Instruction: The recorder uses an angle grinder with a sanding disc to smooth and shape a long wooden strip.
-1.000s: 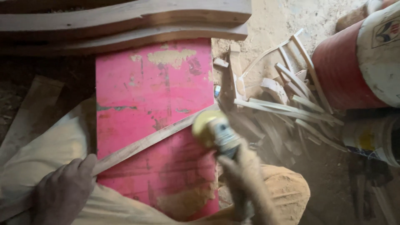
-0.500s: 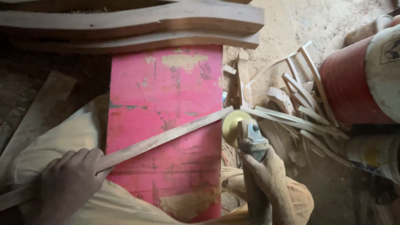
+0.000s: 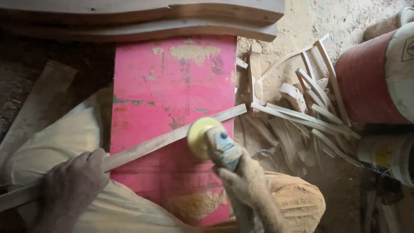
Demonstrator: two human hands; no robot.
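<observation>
Now, one long thin wooden strip (image 3: 172, 137) slanting across one pink board (image 3: 172, 108), my left hand (image 3: 71, 183) clenched on its near end, my right hand (image 3: 241, 181) grasping one sander (image 3: 213, 140), yellow disc on strip

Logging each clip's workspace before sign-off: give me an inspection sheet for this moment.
Surface: worn pink board, paint chipped, sawdust patches.
Job's things: long wooden strip lying slantwise across the board; handheld sander, yellow disc at the strip.
Clutter: heap of wood offcuts right of the board.
Grippers: left hand clamped on the strip's near end; right hand, dust-coated, holds the sander.
Cables: nothing seen.
Surroundings: curved timber pieces beyond the board, red drum, dusty floor.
</observation>
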